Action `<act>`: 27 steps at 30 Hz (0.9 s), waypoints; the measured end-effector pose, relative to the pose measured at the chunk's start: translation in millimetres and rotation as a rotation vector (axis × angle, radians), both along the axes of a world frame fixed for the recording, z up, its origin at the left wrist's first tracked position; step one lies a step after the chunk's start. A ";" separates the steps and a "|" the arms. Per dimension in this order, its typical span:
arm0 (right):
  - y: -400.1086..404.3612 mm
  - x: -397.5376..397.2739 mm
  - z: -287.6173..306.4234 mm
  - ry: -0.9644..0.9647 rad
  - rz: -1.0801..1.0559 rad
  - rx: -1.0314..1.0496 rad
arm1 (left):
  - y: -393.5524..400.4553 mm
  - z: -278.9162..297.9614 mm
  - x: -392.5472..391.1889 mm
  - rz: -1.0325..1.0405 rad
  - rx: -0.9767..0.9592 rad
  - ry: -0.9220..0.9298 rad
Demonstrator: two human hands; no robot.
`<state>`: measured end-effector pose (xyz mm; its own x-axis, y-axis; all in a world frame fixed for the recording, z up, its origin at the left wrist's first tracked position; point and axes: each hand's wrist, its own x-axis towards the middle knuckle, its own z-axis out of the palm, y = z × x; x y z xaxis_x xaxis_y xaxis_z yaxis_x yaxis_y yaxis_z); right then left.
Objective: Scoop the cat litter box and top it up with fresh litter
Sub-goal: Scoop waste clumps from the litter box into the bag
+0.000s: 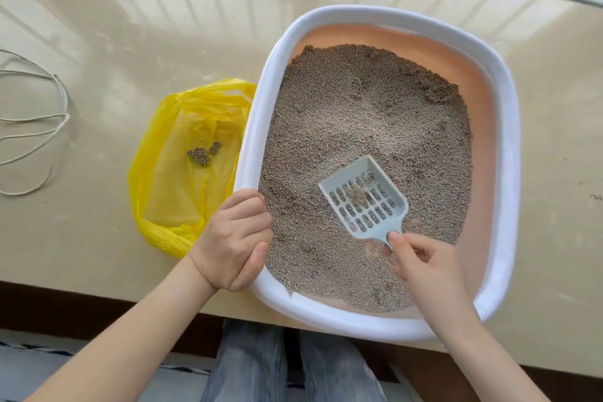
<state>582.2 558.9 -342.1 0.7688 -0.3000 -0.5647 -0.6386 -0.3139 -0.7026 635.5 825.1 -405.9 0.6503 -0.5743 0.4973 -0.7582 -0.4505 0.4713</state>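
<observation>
- From my seat I see the litter box [509,127], white-rimmed with a peach inner wall, sitting on a glossy beige surface [98,42], its near edge reaching the surface's front edge.
- It holds grey-brown granular litter [359,114], uneven, piled higher toward the far side and thin along the near-right wall, where peach floor shows through.
- My left hand [233,240] grips the box's near-left rim, fingers curled over the edge, thumb along the inside.
- My right hand [424,266] pinches the handle of the pale slotted scoop [363,197], fingers closed round it.
- The scoop's tray lies low over the litter in the near half of the box; a small clump [358,194] and a few loose grains rest on its slots.
- A yellow plastic bag [182,179] lies open just beside the box's left wall, touching it; inside are two small dark clumps of litter [203,153].
- A loop of white cord [49,127] lies well apart at the far left.
</observation>
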 end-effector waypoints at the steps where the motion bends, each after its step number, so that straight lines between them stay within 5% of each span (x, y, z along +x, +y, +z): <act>1: -5.5 -5.7 2.7 0.007 -0.006 -0.010 | -0.4 -0.4 0.0 0.002 -0.003 0.000; 10: -12.0 -5.4 9.0 0.040 -0.085 0.039 | -0.7 -1.7 0.1 0.003 -0.026 0.007; 21: 80.7 95.9 66.9 -0.319 0.550 -0.158 | -1.0 -0.1 -1.7 0.003 -0.075 0.028; 27: 126.4 127.9 54.2 -0.518 0.829 -0.533 | -0.7 -1.4 -1.7 0.007 -0.115 0.024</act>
<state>710.1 685.3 -287.9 0.9492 0.3068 -0.0695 0.2398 -0.8486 -0.4717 633.8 824.4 -407.3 0.6668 -0.5095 0.5439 -0.7430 -0.3981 0.5379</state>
